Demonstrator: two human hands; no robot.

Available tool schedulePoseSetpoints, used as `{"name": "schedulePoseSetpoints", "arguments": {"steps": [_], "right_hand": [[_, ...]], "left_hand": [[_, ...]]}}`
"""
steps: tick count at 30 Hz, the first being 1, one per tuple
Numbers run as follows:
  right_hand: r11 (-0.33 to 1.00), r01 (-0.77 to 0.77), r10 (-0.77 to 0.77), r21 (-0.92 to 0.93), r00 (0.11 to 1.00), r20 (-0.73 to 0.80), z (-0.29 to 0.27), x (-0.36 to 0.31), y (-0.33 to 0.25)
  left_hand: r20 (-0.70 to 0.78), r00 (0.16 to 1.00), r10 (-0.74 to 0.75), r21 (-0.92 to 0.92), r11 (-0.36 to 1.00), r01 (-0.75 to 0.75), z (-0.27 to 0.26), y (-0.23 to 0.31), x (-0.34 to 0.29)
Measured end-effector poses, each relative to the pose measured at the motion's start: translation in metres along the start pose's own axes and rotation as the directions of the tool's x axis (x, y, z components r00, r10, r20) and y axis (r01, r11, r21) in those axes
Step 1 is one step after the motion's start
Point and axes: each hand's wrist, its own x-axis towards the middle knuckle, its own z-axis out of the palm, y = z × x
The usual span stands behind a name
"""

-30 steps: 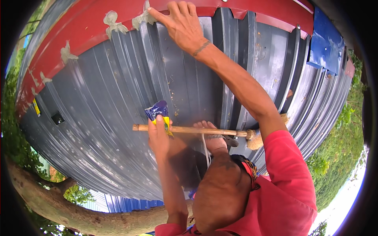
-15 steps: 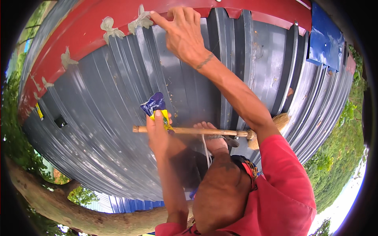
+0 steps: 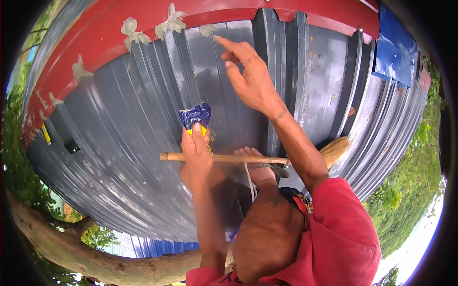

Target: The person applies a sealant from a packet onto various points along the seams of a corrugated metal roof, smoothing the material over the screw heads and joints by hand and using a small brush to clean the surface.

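Note:
My left hand (image 3: 196,150) is closed around the lower part of a crumpled blue and yellow foil packet (image 3: 195,114), thumb on top. Up and to the right of it, my right hand (image 3: 251,78) hovers with its index finger stretched out and thumb apart, holding nothing. Grey paste shows on that index fingertip. Just beyond the fingertip, a fresh-looking dab of grey sealant (image 3: 207,30) sits on the dark metal roofing sheet (image 3: 157,109), below the red ridge flashing (image 3: 109,35). Further left, a larger grey sealant patch (image 3: 170,22) covers the flashing's edge.
A broom with a wooden handle (image 3: 224,158) lies across the ribbed sheets, its bristles (image 3: 335,150) partly behind my right arm. My bare foot (image 3: 261,174) rests beside the handle. A blue metal piece (image 3: 395,47) is at far right. A tree branch (image 3: 119,267) runs along the lower left.
My right hand has drawn back from the flashing, rightward and nearer. The sealant dab on the sheet is now uncovered. My left hand and packet have shifted slightly right and up.

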Motion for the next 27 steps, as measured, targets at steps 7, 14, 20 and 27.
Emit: {"name": "schedulePoseSetpoints", "arguments": {"steps": [7, 14, 20, 27], "right_hand": [[0.99, 0.008, -0.044, 0.143, 0.967, 0.251, -0.006, -0.025, -0.026], [0.96, -0.178, 0.048, 0.217, 0.866, 0.498, -0.004, -0.031, -0.027], [0.881, -0.378, 0.155, 0.283, 0.798, 0.583, -0.006, -0.031, -0.024], [0.791, -0.481, 0.163, 0.378, 0.761, 0.627, -0.007, -0.033, -0.023]], "left_hand": [[-0.088, 0.995, 0.049, 0.245, 0.969, -0.026, 0.005, 0.021, 0.001], [-0.007, 1.0, 0.002, 0.321, 0.947, 0.0, -0.006, 0.029, -0.007], [-0.049, 0.998, -0.041, 0.37, 0.927, 0.056, 0.001, 0.04, -0.011], [0.009, 1.0, -0.008, 0.436, 0.9, 0.004, -0.005, 0.036, -0.007]]}}
